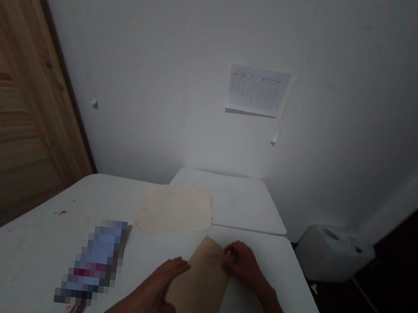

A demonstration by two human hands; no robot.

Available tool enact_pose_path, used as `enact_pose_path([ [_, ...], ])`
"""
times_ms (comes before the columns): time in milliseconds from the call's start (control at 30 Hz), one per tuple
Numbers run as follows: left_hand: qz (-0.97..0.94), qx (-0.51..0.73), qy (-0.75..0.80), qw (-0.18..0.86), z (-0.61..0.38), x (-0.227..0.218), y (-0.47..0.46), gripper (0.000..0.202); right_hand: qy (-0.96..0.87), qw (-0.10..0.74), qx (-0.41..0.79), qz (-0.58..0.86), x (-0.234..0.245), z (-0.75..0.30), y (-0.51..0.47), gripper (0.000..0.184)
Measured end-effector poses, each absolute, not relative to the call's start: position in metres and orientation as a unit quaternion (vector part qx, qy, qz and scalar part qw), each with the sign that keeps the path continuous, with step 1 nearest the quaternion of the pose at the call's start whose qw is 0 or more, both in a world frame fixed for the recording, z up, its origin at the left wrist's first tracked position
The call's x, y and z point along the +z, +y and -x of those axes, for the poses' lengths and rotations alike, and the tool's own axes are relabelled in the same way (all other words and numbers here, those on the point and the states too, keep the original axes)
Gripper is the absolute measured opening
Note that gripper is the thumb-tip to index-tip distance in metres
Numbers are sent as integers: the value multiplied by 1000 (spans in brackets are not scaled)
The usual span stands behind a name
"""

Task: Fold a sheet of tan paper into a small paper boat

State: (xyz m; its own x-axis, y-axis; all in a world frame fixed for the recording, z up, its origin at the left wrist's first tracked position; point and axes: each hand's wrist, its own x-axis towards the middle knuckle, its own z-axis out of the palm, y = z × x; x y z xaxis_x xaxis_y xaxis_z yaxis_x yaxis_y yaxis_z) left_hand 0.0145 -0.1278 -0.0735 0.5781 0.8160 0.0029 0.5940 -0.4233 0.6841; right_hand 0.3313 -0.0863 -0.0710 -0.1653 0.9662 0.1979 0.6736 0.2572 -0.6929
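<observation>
A brown paper envelope (200,287) lies on the white table (29,251) in front of me. My left hand (154,292) rests flat on its left edge with the fingers stretched out. My right hand (243,262) is curled at the envelope's upper right corner, fingertips pinching or pressing the edge. A stack of cream paper sheets (175,208) lies farther back on the table, apart from both hands.
A blurred-out oblong object (95,262) lies on the table to the left. A second white table (226,199) stands against the wall. A printed sheet (257,90) hangs on the wall, a wooden door (11,117) is at left, and a white box (334,250) sits on the floor at right.
</observation>
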Motion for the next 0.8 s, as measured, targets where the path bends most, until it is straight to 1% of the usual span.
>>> enact_pose_path([
  [133, -831, 187, 417, 318, -13, -73, -128, 88, -701, 351, 260, 564, -73, -334, -87, 11],
  [200, -834, 198, 411, 309, -12, -72, -128, 86, -693, 359, 269, 565, -74, -336, -88, 7],
  [300, -833, 225, 411, 292, -13, -69, -128, 76, -684, 370, 286, 560, -74, -340, -90, 10],
  [400, -823, 260, 422, 276, -15, -68, -126, 56, -674, 386, 292, 557, -74, -345, -93, 14],
  [467, -815, 281, 434, 261, -17, -70, -123, 46, -669, 393, 297, 556, -75, -348, -95, 16],
  [633, -811, 314, 438, 228, -22, -73, -114, 30, -652, 413, 309, 556, -77, -351, -97, 19],
  [800, -793, 385, 438, 176, -27, -69, -110, 19, -632, 435, 319, 556, -83, -351, -98, 21],
])
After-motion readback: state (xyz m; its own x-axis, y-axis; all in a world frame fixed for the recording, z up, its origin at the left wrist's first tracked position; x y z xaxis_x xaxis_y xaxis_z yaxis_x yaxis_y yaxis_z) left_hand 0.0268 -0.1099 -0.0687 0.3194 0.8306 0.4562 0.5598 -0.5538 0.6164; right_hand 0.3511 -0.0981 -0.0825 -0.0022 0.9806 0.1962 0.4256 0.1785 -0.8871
